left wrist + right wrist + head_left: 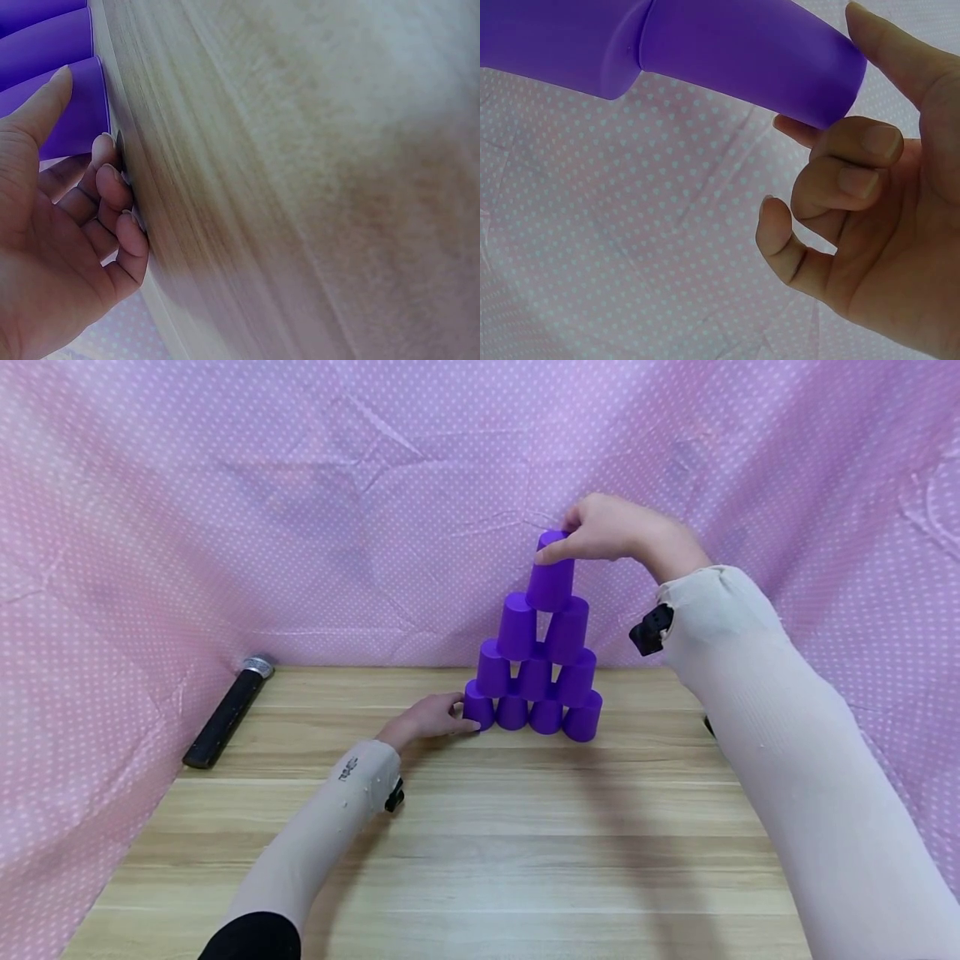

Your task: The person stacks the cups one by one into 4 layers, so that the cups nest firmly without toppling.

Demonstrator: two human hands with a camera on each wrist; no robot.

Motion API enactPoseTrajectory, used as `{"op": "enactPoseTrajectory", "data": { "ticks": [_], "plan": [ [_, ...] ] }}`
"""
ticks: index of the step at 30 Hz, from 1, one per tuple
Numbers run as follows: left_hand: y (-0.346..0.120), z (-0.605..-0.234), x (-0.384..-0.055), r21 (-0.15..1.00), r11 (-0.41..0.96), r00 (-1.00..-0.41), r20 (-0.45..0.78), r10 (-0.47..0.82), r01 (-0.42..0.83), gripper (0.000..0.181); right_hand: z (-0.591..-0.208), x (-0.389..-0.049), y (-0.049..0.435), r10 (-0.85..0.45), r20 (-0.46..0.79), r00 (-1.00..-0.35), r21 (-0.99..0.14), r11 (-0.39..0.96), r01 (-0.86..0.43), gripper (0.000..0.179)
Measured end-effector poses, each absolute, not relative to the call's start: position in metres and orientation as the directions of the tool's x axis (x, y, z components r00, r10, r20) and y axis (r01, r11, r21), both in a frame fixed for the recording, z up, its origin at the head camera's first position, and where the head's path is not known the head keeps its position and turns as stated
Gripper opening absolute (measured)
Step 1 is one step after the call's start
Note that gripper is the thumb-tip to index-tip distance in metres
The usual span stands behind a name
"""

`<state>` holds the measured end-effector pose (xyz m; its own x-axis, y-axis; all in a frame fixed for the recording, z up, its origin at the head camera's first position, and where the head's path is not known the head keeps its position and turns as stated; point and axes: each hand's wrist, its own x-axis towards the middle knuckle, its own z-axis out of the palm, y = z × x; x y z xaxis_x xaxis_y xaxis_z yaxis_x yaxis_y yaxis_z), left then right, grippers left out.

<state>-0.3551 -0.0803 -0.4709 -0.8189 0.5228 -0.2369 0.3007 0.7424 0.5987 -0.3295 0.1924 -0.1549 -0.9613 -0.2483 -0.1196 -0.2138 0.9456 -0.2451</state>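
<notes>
Purple cups stand upside down in a pyramid, with several in the bottom row (546,717), three above, then two, and a single top cup (551,585). My right hand (611,527) pinches that top cup near its upper end, thumb on the near side and fingers around the far side. In the right wrist view, the top cup's rim (651,45) meets a cup below it. Down at table level, my left hand (431,717) holds the bottom row's leftmost cup (82,112); its thumb lies on the near side and the fingers curl behind.
A black microphone (228,714) with a silver head lies at the table's left edge. The wooden table (480,860) reaches back to a pink polka-dot cloth (337,527). A small dark object (708,725) shows partly behind the right forearm.
</notes>
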Motion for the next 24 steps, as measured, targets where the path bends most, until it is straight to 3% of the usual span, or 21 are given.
{"op": "enactPoseTrajectory", "data": {
  "ticks": [5,16,24],
  "plan": [
    [-0.082,-0.473,-0.355,0.6,0.742,-0.82,-0.235,0.523,0.301,0.061,-0.155,-0.33,0.193,-0.248,-0.136,-0.959,-0.251,0.945,-0.209,0.06],
    [-0.089,-0.476,-0.353,0.625,0.73,-0.821,-0.241,0.517,0.276,0.068,-0.147,-0.318,0.201,-0.227,-0.123,-0.966,-0.314,0.932,-0.179,0.098],
    [-0.102,-0.462,-0.348,0.616,0.725,-0.8,-0.245,0.548,0.309,0.071,-0.155,-0.287,0.239,-0.19,-0.013,-0.982,-0.328,0.928,-0.176,0.084]
  ]
}}
